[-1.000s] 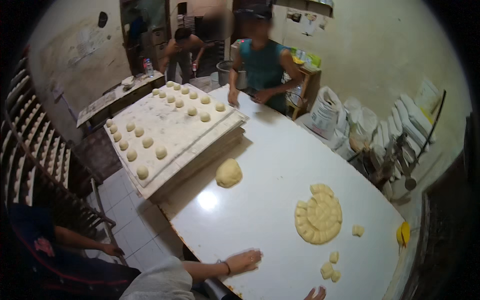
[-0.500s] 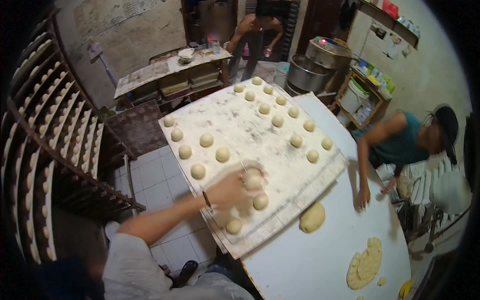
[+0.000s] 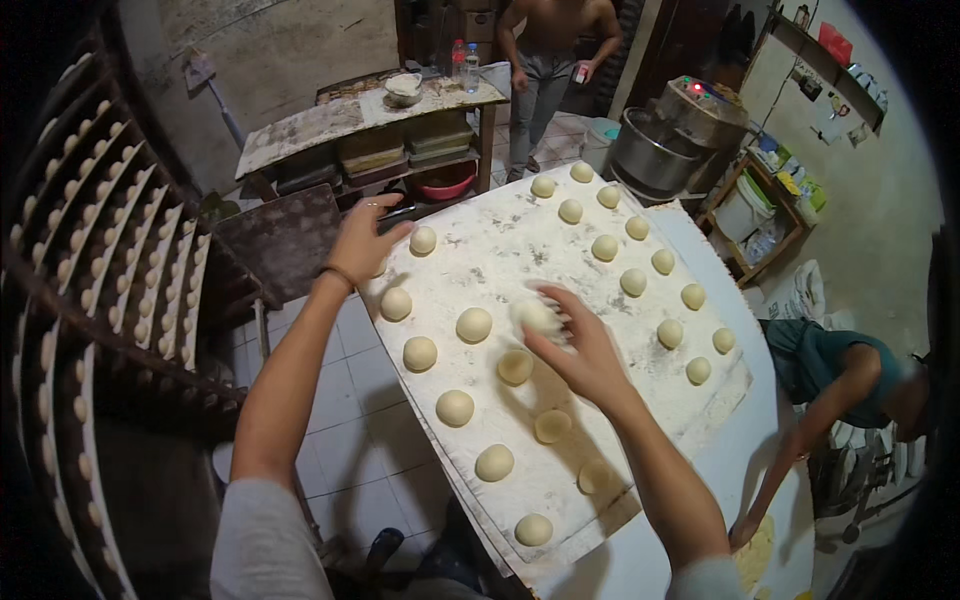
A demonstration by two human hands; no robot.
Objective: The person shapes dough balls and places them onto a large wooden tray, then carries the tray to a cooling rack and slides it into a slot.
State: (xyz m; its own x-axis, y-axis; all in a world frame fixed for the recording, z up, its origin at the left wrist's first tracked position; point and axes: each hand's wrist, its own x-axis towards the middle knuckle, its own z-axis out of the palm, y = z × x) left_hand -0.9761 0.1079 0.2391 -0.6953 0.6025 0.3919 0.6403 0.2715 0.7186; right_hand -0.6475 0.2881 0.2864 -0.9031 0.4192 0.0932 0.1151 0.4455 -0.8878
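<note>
While right hand (image 3: pixel 583 352) grips a dough ball (image 3: pixel 533 315) — left hand (image 3: pixel 362 240) is spread | board (image 3: pixel 500 238) bears more | bowl (image 3: pixel 404 100) heaped white

I am in a small bakery workroom, by the look of it. Round dough balls (image 3: pixel 455 408) sit in rows on the floury board (image 3: pixel 485 275) before me, and the tall rack (image 3: pixel 110 352) on my left carries many more, shelf above shelf. At the far right stands what looks like a mixer, with a deep steel bowl (image 3: pixel 650 155). Nearer on the right, a co-worker's hand (image 3: pixel 742 532) reaches down to yellowish dough (image 3: pixel 755 555) on the white surface (image 3: pixel 715 450). Bare, stained plaster (image 3: pixel 330 50) and a tiled floor (image 3: pixel 345 395) suggest a plain working room.
</note>
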